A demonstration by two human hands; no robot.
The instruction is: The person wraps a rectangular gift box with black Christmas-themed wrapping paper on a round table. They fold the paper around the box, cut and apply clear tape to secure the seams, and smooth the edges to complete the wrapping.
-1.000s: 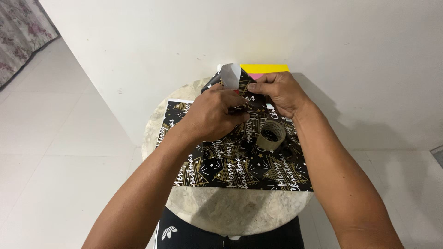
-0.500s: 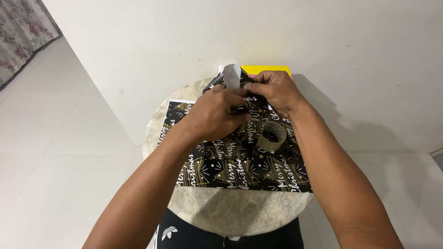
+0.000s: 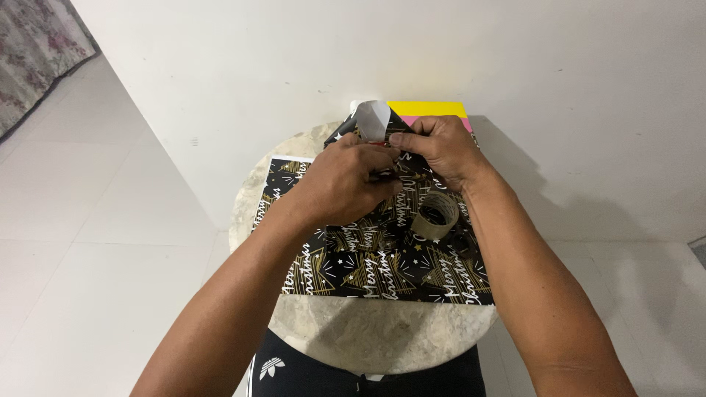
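Gift wrapping partly done, judging by how things lie.

Far left of the grip: bare white floor tiles (image 3: 88, 220) and a patterned curtain (image 3: 33, 51) in the upper corner.

Left of the grip: black wrapping paper (image 3: 382, 268) with gold and white print, spread flat over the round marble desk (image 3: 353, 334), its near part still loose and unfolded.

At the grip itself: left hand (image 3: 342, 180) clenched on a raised fold of that paper, thumb and fingers pinching down over the top of the box (image 3: 430, 110). Touching it on the right: right hand (image 3: 440, 151), also closed on the paper, fingertips pressing the same fold. Just above both grips: a paper flap (image 3: 371, 121) standing up with its white underside showing, not yet pressed flat. Behind the grip, against the wall: a yellow and pink edge of the box, still uncovered.

Below and slightly right of the right grip: a roll of brown tape (image 3: 435, 217) lying on the paper, untouched by either hand.

Done so far: paper laid out, box set at its far end, 1 fold pulled up and held. Left to do, by appearance: flattening the flap, taping, covering the exposed end and wrapping the rest of the sheet. No tape visible on the fold; hidden under the hands if any.
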